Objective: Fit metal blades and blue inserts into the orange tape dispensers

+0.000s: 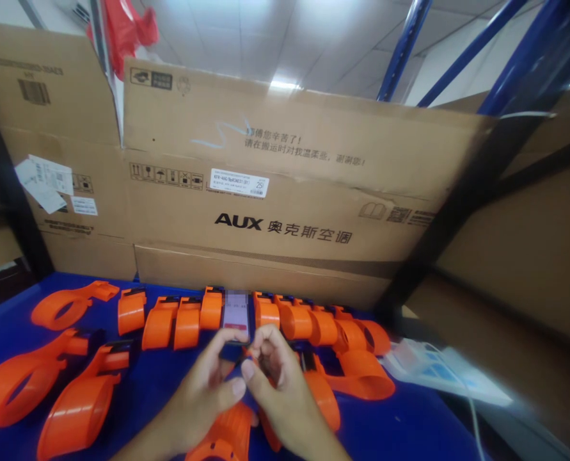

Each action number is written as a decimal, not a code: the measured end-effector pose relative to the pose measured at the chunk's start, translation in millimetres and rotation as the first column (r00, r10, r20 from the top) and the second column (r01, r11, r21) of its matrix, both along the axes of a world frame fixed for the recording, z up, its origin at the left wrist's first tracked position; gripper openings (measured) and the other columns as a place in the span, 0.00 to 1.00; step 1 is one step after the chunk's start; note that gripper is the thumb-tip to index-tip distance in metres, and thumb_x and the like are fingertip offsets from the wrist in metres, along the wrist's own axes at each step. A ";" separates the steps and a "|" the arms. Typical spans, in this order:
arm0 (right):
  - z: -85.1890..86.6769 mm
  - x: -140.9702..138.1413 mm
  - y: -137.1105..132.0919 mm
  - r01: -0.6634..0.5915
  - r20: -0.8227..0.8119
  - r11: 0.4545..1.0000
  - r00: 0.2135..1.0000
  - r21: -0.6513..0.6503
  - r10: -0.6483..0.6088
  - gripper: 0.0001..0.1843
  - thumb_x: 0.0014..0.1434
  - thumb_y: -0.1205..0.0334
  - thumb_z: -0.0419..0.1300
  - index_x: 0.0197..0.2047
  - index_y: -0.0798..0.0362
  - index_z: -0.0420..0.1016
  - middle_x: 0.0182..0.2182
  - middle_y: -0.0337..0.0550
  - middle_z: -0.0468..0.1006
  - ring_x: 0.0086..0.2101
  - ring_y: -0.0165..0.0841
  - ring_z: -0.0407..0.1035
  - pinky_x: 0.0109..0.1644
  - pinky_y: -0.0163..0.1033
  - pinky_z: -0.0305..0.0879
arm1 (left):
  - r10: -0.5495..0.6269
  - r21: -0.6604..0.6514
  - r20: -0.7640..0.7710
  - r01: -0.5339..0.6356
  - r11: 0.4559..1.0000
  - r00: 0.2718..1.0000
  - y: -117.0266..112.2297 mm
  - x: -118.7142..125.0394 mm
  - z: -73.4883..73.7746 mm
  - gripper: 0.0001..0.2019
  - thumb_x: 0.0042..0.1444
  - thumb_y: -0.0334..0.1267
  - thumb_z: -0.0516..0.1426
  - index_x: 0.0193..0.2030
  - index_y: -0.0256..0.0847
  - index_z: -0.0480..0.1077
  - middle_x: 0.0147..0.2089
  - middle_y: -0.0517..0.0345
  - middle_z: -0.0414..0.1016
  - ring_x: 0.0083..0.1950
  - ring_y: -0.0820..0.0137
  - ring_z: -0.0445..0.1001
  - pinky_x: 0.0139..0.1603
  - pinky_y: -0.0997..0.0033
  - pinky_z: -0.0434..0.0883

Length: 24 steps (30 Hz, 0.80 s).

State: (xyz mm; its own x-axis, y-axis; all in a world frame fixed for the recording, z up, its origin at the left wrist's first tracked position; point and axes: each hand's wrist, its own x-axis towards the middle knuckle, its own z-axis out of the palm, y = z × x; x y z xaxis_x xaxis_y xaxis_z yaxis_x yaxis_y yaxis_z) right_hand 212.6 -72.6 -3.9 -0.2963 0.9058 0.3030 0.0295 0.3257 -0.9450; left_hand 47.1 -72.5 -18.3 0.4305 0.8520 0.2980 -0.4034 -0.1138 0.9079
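My left hand and my right hand meet low in the middle of the view, fingers curled together around an orange plastic part. Its lower end shows under my left wrist; how the fingers grip it is partly hidden. Just behind my fingertips a phone with a lit pink screen leans upright among a row of orange tape-dispenser shells. More orange shells lie to my left on the blue table.
Large brown cardboard boxes printed AUX wall off the back of the table. A black and blue rack post slants on the right. A clear plastic bag with white and blue contents lies at the right. More orange shells lie right of my hands.
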 end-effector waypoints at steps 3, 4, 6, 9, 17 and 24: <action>-4.1 -1.0 3.7 -0.049 -0.036 0.997 0.998 -0.067 0.046 0.15 0.67 0.48 0.58 0.43 0.46 0.57 0.30 0.33 0.61 0.27 0.28 0.59 0.24 0.30 0.60 | -0.023 -0.022 0.022 0.024 0.999 0.999 -0.4 2.5 2.8 0.18 0.61 0.40 0.62 0.57 0.49 0.66 0.55 0.52 0.75 0.55 0.59 0.74 0.52 0.61 0.73; -4.2 -0.6 4.2 -0.052 -0.037 0.996 0.998 -0.079 0.049 0.14 0.67 0.48 0.58 0.44 0.45 0.57 0.31 0.33 0.62 0.27 0.28 0.59 0.22 0.29 0.59 | -0.040 -0.040 0.029 0.041 0.998 0.999 0.9 2.8 2.0 0.18 0.61 0.40 0.61 0.57 0.49 0.65 0.54 0.52 0.75 0.52 0.60 0.76 0.48 0.61 0.75; -1.9 1.0 3.6 -0.043 -0.028 0.996 0.999 -0.079 0.041 0.14 0.68 0.49 0.57 0.48 0.45 0.59 0.32 0.34 0.62 0.27 0.28 0.59 0.21 0.29 0.60 | -0.052 -0.056 0.037 0.054 0.997 0.998 4.8 2.4 -1.3 0.19 0.62 0.41 0.60 0.58 0.49 0.63 0.53 0.51 0.74 0.46 0.62 0.76 0.43 0.63 0.76; 5.9 4.2 0.3 -0.058 -0.020 0.997 0.998 -0.053 0.057 0.19 0.68 0.49 0.58 0.57 0.43 0.59 0.37 0.37 0.64 0.31 0.30 0.63 0.27 0.33 0.68 | -0.056 -0.038 0.035 0.058 0.998 0.998 9.4 0.4 -5.6 0.23 0.60 0.40 0.62 0.60 0.48 0.62 0.53 0.51 0.74 0.43 0.64 0.76 0.44 0.62 0.75; 6.0 3.3 0.7 -0.018 -0.013 1.000 1.000 0.015 0.018 0.20 0.65 0.46 0.59 0.54 0.46 0.60 0.35 0.37 0.67 0.32 0.31 0.65 0.34 0.35 0.67 | -0.017 -0.027 -0.011 0.016 1.000 1.000 -4.3 0.5 15.8 0.23 0.59 0.39 0.63 0.59 0.48 0.62 0.51 0.51 0.76 0.48 0.61 0.77 0.47 0.63 0.74; -0.8 -4.8 1.8 0.090 -0.035 0.996 0.995 0.013 -0.090 0.22 0.69 0.50 0.56 0.61 0.44 0.53 0.35 0.35 0.69 0.32 0.31 0.68 0.35 0.37 0.70 | 0.035 -0.170 0.068 -0.023 0.985 0.997 4.5 0.7 4.3 0.23 0.58 0.39 0.64 0.58 0.50 0.62 0.40 0.58 0.78 0.37 0.63 0.80 0.36 0.66 0.76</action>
